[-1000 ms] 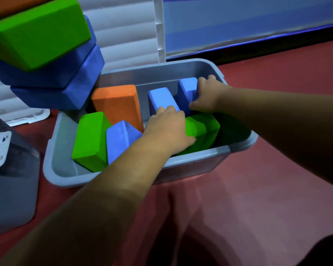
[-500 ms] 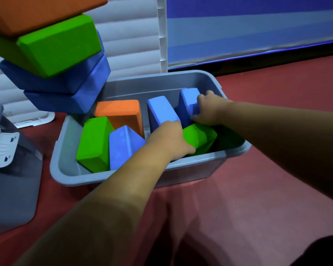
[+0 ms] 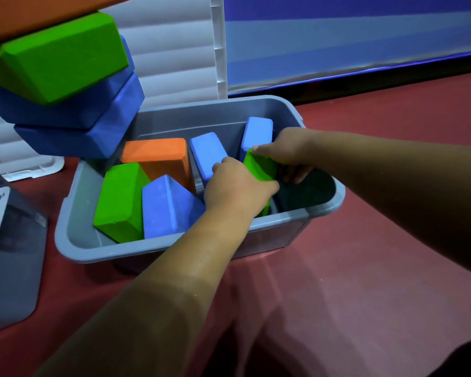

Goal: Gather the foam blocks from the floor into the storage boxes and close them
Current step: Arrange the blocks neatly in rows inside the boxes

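left hand (image 3: pixel 237 187), right hand (image 3: pixel 286 153): curled round green foam block (image 3: pixel 261 167) | grey plastic box (image 3: pixel 174 244)

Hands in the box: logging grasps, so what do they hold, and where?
Both hold one green block: left hand on its near side, right hand at its top end.

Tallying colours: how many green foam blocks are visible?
3 green foam blocks: one stacked upper-left; one at left in the grey plastic box; one gripped by left hand and right hand. More possibly hidden.
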`<state>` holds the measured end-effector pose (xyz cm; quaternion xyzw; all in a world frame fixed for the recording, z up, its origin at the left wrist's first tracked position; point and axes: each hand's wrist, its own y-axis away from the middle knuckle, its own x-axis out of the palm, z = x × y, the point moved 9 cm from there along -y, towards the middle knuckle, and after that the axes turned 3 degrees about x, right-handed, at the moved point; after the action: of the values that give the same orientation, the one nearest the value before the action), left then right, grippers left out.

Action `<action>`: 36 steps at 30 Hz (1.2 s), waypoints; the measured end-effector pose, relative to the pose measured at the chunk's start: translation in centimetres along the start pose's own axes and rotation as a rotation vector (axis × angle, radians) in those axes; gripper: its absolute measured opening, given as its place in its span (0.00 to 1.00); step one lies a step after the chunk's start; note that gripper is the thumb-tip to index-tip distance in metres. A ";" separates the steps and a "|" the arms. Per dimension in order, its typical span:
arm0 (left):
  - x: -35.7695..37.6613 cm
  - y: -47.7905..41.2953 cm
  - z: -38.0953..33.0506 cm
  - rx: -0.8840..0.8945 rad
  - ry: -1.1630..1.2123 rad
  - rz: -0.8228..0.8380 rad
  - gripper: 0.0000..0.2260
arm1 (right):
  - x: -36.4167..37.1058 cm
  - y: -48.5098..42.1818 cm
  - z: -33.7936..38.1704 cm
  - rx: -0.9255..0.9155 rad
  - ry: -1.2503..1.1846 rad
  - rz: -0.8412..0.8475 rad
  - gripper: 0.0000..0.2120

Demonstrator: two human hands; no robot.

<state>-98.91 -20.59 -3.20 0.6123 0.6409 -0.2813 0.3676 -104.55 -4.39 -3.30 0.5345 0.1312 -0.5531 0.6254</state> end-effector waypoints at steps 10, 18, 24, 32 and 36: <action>1.5 -1.7 -1.1 -0.021 0.133 0.136 0.21 | -1.1 0.2 -1.2 0.028 -0.039 -0.091 0.37; 2.6 -3.3 1.1 0.037 0.098 0.364 0.31 | -1.4 -0.8 -0.7 -0.021 -0.060 -0.163 0.22; 3.1 -4.4 3.3 0.067 -0.067 0.405 0.13 | -3.2 -1.2 -0.5 -0.074 0.001 -0.317 0.23; 4.0 -1.4 2.1 0.078 -0.194 0.694 0.31 | -2.7 -1.9 0.1 -0.010 0.127 -0.208 0.33; 2.9 -0.2 0.9 0.105 -0.155 0.734 0.35 | -0.7 -1.6 -1.4 0.117 -0.049 -0.054 0.47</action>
<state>-98.91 -19.62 -6.12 0.7963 0.3338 -0.2087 0.4593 -105.53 -2.59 -4.12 0.5527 0.0975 -0.5894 0.5810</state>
